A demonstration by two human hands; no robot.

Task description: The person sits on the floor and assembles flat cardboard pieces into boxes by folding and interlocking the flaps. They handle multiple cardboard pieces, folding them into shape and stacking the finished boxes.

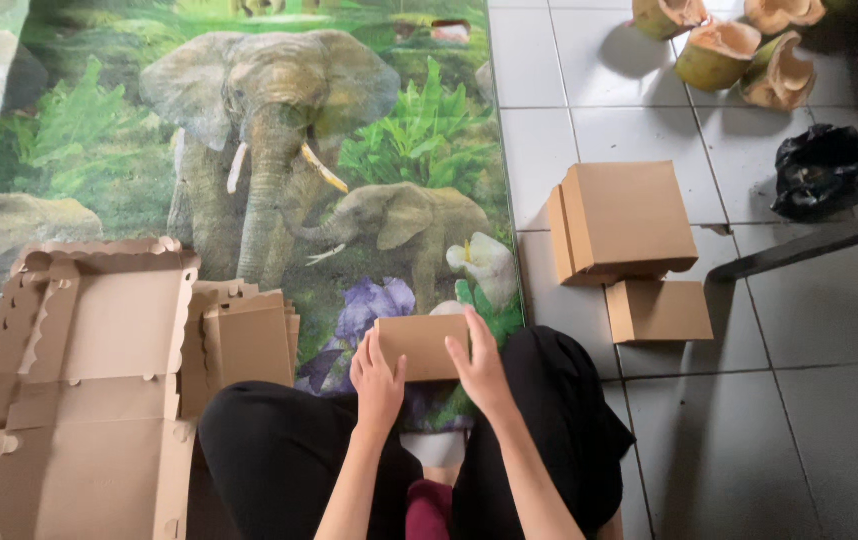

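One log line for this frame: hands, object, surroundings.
left hand: on small cardboard box | right hand: on same box | flat carton blanks: person's left | finished boxes: tiled floor, right | elephant mat: underneath

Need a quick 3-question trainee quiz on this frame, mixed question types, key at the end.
1. True or false: both the left hand and the right hand are on the small cardboard box.
2. Multiple choice: the finished boxes on the white tile floor lie on which side of the person? A) left B) right C) behind
3. Fill in: the flat die-cut cardboard sheets lie partly on a mat printed with ____.

Key: 1 true; 2 B; 3 elephants.
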